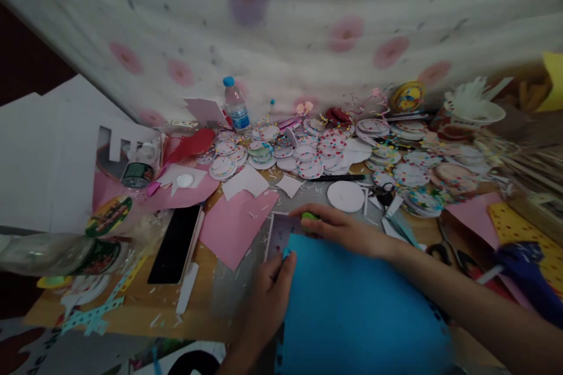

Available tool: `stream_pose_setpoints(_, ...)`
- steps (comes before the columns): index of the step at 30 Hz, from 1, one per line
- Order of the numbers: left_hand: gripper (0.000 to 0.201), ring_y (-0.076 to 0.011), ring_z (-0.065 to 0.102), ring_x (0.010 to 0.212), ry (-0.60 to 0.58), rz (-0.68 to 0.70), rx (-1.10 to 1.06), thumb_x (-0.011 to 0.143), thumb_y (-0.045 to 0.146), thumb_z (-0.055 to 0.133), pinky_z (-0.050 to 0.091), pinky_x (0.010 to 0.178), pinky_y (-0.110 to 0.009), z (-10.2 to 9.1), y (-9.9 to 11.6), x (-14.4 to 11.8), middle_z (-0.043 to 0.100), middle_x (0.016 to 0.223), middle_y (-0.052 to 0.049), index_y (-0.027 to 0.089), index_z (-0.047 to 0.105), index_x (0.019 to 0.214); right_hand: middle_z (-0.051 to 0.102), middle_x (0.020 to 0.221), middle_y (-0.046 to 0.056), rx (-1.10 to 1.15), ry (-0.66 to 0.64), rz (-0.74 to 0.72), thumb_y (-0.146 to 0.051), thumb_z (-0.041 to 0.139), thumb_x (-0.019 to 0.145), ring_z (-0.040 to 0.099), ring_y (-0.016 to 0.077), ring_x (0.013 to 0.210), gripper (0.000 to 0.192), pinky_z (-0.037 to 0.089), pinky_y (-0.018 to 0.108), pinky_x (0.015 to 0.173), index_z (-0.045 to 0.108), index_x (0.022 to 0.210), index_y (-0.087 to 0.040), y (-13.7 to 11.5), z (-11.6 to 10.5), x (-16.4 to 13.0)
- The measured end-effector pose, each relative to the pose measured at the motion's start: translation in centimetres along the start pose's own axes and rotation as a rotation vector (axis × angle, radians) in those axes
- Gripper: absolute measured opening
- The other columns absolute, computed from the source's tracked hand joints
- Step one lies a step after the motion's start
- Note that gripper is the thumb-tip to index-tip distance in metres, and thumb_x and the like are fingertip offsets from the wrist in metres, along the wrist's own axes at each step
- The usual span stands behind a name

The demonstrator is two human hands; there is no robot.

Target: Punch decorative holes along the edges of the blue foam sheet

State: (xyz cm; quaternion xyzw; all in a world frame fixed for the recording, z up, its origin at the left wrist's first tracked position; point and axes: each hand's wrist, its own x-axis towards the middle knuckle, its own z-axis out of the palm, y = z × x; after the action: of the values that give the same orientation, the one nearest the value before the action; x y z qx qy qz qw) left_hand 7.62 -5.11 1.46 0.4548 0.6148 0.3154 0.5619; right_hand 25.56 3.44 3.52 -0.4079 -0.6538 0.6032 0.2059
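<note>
A large blue paper sheet (352,310) lies in front of me on the wooden table (206,299). My left hand (270,293) pinches the sheet's upper left corner. My right hand (341,228) reaches across the sheet's top edge and grips a small green object (308,217), possibly a punch or glue stick, pressed near that edge. A speckled paper (279,234) with a white border lies under the blue sheet's corner.
A black phone (176,243) and pink paper sheets (235,225) lie to the left. Stacks of dotted paper circles (316,152) crowd the back, with a water bottle (236,106). Scissors (385,193) and a white disc (345,195) sit right of centre. A plastic bottle (57,252) lies at left.
</note>
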Motion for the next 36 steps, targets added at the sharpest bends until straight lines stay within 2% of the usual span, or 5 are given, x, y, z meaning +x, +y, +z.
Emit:
stream_pose_setpoints(8,0.044,-0.0112,0.028,0.053,-0.014,0.028,0.033,0.088,0.053,0.045,0.024,0.050,-0.025,-0.4,-0.4,0.0,0.027,0.056,0.006,0.021,0.032,0.061,0.068,0.096,0.004,0.542,-0.168,0.262,-0.046,0.072,0.072,0.063,0.0163,0.089,0.042,0.050,0.030,0.084,0.067,0.103,-0.019,0.4,-0.1,1.0)
stream_pose_setpoints(12,0.043,-0.0112,0.030,0.054,-0.010,0.037,0.049,0.089,0.051,0.045,0.025,0.052,-0.025,-0.3,-0.4,0.1,0.028,0.057,0.006,0.021,0.032,0.060,0.065,0.084,0.000,0.344,-0.227,0.247,-0.044,0.070,0.077,0.057,0.0097,0.069,0.042,0.047,0.022,0.064,0.065,0.109,-0.018,-0.2,-1.1,1.6)
stream_pose_setpoints(18,0.044,-0.0106,0.028,0.052,-0.035,0.030,0.024,0.089,0.048,0.046,0.024,0.051,-0.025,-0.4,-0.2,0.2,0.026,0.055,0.006,0.021,0.029,0.058,0.060,0.079,-0.002,0.134,-0.340,0.133,-0.046,0.064,0.082,0.051,0.0088,0.070,0.031,0.041,0.021,0.065,0.069,0.091,-0.017,-0.8,-1.7,2.5)
stream_pose_setpoints(29,0.042,-0.0112,0.033,0.054,-0.068,-0.048,-0.043,0.086,0.055,0.046,0.027,0.051,-0.024,-0.7,0.1,0.1,0.031,0.056,0.006,0.020,0.040,0.063,0.059,0.082,-0.002,0.219,-0.403,0.178,-0.045,0.071,0.076,0.050,0.0091,0.070,0.053,0.040,0.021,0.066,0.063,0.120,-0.017,-0.8,-1.7,2.7)
stream_pose_setpoints(36,0.041,-0.0119,0.036,0.056,-0.063,-0.038,-0.046,0.087,0.055,0.044,0.029,0.053,-0.024,-0.9,0.0,0.1,0.034,0.059,0.005,0.020,0.041,0.065,0.065,0.096,0.001,0.234,-0.416,0.159,-0.041,0.074,0.073,0.056,0.0117,0.079,0.056,0.043,0.023,0.071,0.062,0.123,-0.019,-0.4,-1.5,2.5)
